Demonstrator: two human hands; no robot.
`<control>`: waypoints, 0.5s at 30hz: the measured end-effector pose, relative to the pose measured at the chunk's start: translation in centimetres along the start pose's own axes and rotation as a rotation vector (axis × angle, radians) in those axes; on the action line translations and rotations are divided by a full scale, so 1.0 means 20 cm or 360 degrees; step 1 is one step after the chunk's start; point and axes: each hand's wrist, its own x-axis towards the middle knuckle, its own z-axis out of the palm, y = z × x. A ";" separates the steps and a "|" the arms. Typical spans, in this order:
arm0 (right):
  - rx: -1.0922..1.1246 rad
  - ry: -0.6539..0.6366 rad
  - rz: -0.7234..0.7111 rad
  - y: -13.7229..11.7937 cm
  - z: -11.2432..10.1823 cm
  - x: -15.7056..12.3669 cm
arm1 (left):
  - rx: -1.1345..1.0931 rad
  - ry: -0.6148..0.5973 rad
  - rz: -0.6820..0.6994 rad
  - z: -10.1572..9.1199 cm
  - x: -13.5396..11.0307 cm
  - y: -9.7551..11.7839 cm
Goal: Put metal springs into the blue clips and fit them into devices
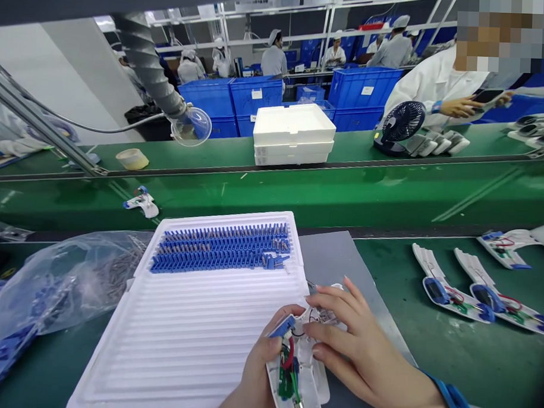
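Note:
My left hand (259,370) grips a white plastic housing (299,377) from below; a green circuit board, red and black wires and a small blue part (282,326) show inside it. My right hand (356,344) rests on the housing's upper right side, fingers curved and pressing on its wiring. Both hands hover over the near right corner of a white ridged foam tray (182,338). Rows of small blue parts (221,247) fill the tray's far end.
A clear plastic bag (59,286) of parts lies left of the tray. More open white housings (456,291) lie on the green bench at right. Beyond the green conveyor (299,193) stand stacked foam boxes (293,133), a small black fan (399,126), blue crates and several people in white coats.

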 end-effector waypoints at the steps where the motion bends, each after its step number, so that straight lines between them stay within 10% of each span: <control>1: -0.0014 -0.0047 0.0055 -0.01 -0.01 0.01 | -0.0057 0.0025 0.0034 0.01 0.00 -0.01; 10: 0.0032 -0.0264 -0.0011 -0.01 -0.13 0.06 | -0.0053 0.0097 0.0017 -0.03 0.06 -0.03; 15: 0.0066 -0.0281 0.0023 0.20 -0.14 -0.08 | 0.0301 0.0126 -0.0006 -0.06 0.07 -0.05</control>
